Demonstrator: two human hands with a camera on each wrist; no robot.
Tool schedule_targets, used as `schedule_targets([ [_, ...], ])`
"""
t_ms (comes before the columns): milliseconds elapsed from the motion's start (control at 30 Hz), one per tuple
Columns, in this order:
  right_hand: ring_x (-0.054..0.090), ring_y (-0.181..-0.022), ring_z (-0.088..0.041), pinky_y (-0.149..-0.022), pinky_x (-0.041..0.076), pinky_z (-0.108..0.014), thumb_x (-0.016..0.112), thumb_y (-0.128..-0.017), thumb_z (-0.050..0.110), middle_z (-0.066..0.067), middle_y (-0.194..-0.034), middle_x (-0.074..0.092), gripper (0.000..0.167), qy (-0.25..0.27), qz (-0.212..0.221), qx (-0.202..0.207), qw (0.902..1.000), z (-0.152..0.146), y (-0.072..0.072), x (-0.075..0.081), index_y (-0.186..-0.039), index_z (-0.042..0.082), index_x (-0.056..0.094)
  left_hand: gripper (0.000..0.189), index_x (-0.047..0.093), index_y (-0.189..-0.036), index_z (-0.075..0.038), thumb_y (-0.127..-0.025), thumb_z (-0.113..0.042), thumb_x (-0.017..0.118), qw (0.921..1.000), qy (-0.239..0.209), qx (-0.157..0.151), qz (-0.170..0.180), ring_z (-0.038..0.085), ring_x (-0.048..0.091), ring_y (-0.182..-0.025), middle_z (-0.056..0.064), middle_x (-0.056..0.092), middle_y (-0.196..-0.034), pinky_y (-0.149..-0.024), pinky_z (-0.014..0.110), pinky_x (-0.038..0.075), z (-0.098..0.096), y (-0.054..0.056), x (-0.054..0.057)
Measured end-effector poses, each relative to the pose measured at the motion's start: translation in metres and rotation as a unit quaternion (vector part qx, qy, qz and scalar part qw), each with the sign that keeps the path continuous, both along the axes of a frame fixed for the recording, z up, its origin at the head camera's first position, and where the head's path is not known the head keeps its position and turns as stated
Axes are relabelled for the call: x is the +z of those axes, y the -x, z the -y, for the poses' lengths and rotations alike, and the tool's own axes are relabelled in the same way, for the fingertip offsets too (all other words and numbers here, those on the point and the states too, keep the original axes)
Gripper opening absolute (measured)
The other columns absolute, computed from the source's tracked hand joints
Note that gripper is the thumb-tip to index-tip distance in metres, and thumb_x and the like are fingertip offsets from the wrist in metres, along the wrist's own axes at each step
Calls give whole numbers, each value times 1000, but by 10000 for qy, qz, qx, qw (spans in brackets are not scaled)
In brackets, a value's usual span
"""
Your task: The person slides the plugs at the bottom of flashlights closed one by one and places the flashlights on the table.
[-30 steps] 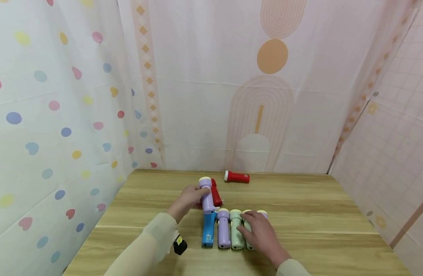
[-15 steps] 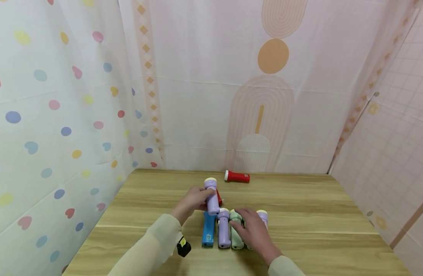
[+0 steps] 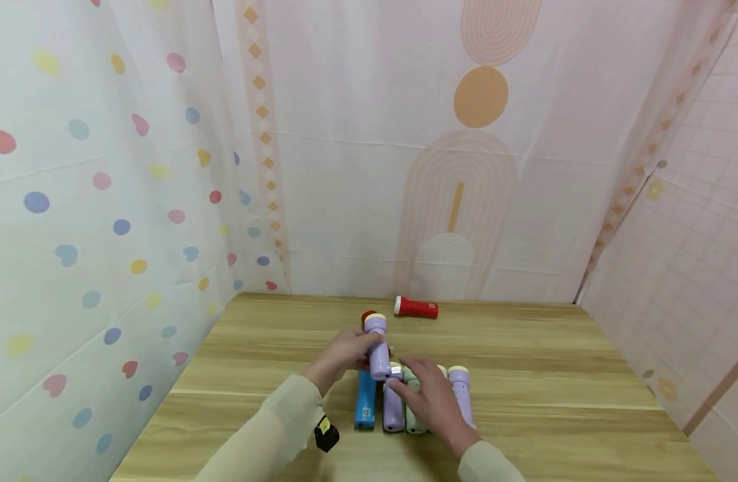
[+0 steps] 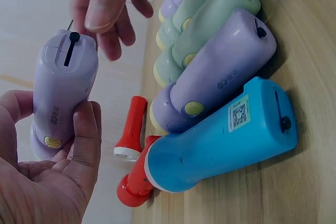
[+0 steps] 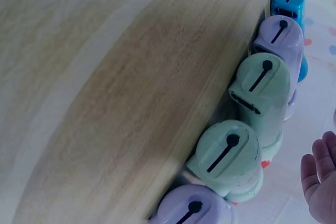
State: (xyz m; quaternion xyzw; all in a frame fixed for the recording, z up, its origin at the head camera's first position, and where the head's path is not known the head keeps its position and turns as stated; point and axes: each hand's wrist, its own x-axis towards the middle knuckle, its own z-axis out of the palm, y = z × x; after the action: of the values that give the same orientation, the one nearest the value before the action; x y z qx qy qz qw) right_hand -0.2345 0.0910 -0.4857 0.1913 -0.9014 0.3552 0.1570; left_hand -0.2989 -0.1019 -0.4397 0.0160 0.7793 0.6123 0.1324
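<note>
Purple flashlight [image 3: 379, 359], one: left hand [image 3: 343, 353] clamps it, best held steady; right hand [image 3: 431, 396], fingers apart, sits at four o'clock.

The blue flashlight [image 4: 220, 137] bears 1 QR label [image 4: 239, 114]; 2 purple flashlights [image 4: 63, 87] bear lettering [image 4: 228, 78] (illegible).

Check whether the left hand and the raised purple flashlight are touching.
Touching. The left wrist view shows the left hand gripping the raised purple flashlight, digits against both sides of its body.

Wood-grain table [image 3: 555, 375] before 3 pale fabric walls [image 3: 356, 201]: left spotted, back arch-printed, right grid-lined.
</note>
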Motion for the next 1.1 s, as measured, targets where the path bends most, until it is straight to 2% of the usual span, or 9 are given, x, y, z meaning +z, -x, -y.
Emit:
schedule_targets([
  [100, 57, -119, -31, -97, 47, -51, 67, -94, 42, -12, -127, 62, 51, 57, 91, 88, 9999, 2, -1, 1, -132, 8, 62, 46, 62, -113, 11, -94, -30, 63, 10000, 46, -42, 6, 22, 65, -81, 16, 66, -99, -72, 37, 59, -2, -2, 0],
  [433, 59, -115, -27, -95, 49, -48, 66, -95, 37, -9, -124, 64, 48, -14, -120, 280, 9995, 3, -2, 0, -134, 10, 61, 45, 61, -112, 10, -95, -32, 63, 9998, 142, -157, 9, 22, 64, -80, 15, 65, -97, -71, 37, 59, -3, -5, 2],
  [800, 62, -109, -24, -90, 51, -46, 68, -94, 31, -6, -118, 66, 43, 235, -561, 455, 9971, 3, -3, -4, -132, 10, 64, 44, 60, -114, 10, -96, -31, 62, 9995, 65, -318, 39, 22, 66, -81, 15, 66, -98, -74, 38, 59, -3, -3, -3],
  [933, 62, -109, -24, -89, 51, -47, 68, -93, 32, -5, -118, 66, 42, 395, -540, 431, 9968, 4, -3, -4, -130, 11, 65, 42, 61, -113, 10, -97, -29, 62, 9993, 14, -383, 37, 21, 66, -81, 14, 66, -98, -75, 38, 59, -4, -4, -2],
  [1100, 61, -111, -24, -91, 51, -48, 69, -92, 36, -5, -120, 65, 44, 556, -288, 360, 9974, 4, -2, -4, -130, 13, 66, 39, 62, -111, 10, -98, -26, 61, 9989, 29, -460, 9, 20, 65, -79, 13, 66, -95, -75, 39, 59, -4, -7, 0],
])
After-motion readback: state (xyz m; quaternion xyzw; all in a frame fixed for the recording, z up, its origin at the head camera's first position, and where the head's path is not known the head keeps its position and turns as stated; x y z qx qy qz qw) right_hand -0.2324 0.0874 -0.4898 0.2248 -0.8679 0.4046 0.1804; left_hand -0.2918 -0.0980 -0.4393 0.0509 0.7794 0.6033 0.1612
